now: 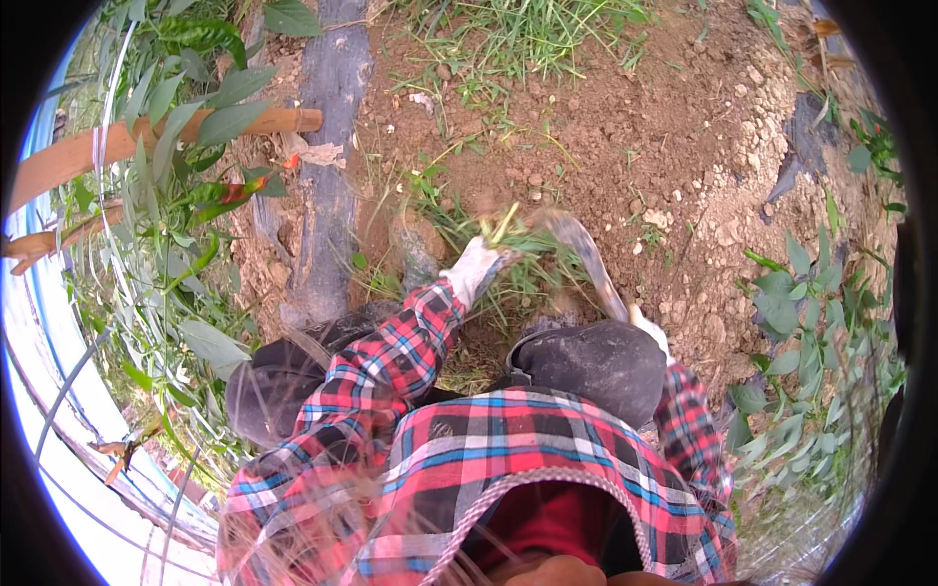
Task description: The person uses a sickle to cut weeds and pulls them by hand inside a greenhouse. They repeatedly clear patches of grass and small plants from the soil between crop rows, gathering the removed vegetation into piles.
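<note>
My left hand, in a white glove, grips a bunch of cut grass in front of my knees. Beside my right knee, my gloved right hand is partly hidden and holds a sickle by its lower end. The sickle's curved blade reaches up and leftward, its blurred tip close to the grass in my left hand. More green grass lies or stands on the soil between my knees, beneath both hands.
Chilli pepper plants with green and red fruit line the left, beside a wooden stake and a strip of plastic mulch film. More pepper plants grow on the right. A grass clump lies on the bare soil ahead.
</note>
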The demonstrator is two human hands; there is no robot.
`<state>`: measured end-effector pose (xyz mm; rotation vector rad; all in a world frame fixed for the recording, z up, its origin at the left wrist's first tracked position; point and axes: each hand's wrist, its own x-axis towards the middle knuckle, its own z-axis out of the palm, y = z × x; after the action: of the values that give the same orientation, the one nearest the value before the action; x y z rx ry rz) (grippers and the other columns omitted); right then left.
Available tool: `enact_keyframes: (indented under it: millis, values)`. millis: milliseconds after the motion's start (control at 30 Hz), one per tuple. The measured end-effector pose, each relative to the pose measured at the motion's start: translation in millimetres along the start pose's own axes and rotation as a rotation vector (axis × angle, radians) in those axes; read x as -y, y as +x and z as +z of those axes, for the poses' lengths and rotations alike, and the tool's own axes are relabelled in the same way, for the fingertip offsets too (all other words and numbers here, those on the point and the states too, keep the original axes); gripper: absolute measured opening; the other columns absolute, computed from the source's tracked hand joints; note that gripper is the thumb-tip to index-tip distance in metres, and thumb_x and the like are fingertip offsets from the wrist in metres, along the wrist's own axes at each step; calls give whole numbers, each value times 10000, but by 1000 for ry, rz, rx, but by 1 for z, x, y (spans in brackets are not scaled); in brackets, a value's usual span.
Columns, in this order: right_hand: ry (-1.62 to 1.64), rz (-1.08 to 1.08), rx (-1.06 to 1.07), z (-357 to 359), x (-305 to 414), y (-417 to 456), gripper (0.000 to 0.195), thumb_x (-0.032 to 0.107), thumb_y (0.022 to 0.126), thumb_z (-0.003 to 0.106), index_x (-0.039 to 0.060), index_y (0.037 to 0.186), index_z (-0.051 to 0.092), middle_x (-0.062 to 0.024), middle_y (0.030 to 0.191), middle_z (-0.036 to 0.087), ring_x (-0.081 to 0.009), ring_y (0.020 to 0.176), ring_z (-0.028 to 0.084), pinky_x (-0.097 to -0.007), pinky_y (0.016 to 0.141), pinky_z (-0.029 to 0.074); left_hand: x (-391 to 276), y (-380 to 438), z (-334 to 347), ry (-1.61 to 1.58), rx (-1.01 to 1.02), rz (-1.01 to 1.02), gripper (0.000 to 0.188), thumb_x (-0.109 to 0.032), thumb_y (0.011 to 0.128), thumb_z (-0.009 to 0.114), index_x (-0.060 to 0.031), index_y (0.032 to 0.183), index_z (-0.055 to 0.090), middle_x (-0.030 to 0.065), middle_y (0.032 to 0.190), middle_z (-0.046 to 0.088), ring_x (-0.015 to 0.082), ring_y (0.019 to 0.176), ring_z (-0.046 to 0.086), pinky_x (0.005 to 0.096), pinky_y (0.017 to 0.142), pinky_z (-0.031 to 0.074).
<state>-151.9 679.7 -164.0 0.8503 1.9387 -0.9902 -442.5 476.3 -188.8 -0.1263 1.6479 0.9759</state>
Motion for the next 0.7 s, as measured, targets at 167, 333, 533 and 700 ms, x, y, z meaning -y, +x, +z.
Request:
enact_keyframes:
  millis: [167, 333, 533, 700]
  values:
    - [490, 76, -432, -9, -38, -72, 465, 239, 863, 652, 17, 1248, 514, -160, 955, 673, -261, 780, 664, -361, 719, 542, -133, -44, 15, -288, -14, 327, 277, -97, 859, 613, -64, 1134, 621, 23, 920, 636, 119, 785, 593, 255, 618, 490]
    - [827, 41, -1014, -78, -3, -30, 446, 190, 857, 687, -21, 1206, 506, -86, 951, 643, -139, 760, 601, -308, 671, 510, -292, -21, -99, -273, -533, 834, 320, -192, 895, 614, -58, 1185, 596, 40, 972, 640, 141, 817, 600, 291, 700, 491]
    - [327, 218, -1204, -143, -3, 38, 467, 233, 833, 669, 29, 1220, 504, -156, 906, 686, -295, 816, 664, -400, 781, 510, -395, -55, -137, 1329, -1081, 1136, 374, -128, 816, 699, -132, 1182, 624, 101, 1129, 621, 205, 976, 621, 328, 872, 517]
    - [238, 376, -960, -159, -29, 57, 576, 295, 802, 668, 42, 1279, 467, -202, 1017, 679, -374, 949, 657, -436, 844, 501, -266, -27, -25, 2001, 61, 977, 168, -46, 722, 622, -95, 868, 690, 112, 813, 666, 284, 717, 681, 363, 648, 585]
